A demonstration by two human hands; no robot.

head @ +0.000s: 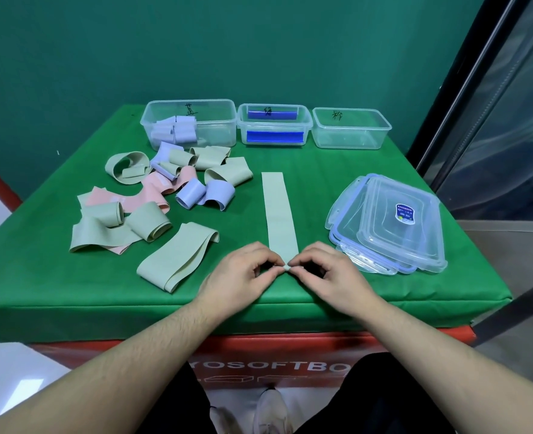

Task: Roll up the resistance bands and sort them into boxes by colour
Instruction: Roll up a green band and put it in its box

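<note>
A pale green band (279,211) lies flat and straight on the green tabletop (305,164), running from centre frame down to the lower middle, where both hands meet at its near end. The left hand (243,270) and the right hand (331,270) each pinch that end between thumb and curled fingertips, one from either side, with a small first fold or turn showing between them — the roll looks only just begun.

To do this well, the first turn should be tight and square to the band's edges; if one hand leads, the roll will likely cone. Even pressure from both thumbs, rolling away up the strip, should keep it straight, and the band lies smooth ahead with nothing on it.

The rest of the band stretches away from the hands toward the three clear boxes along the top of the tabletop: the left box (190,123) holds lilac rolls, the middle box (273,125) appears to show blue strips, the right box (349,128) looks empty. Loose bands — the pile (152,195) — sit left of centre; stacked lids (390,220) lie at the right.
</note>
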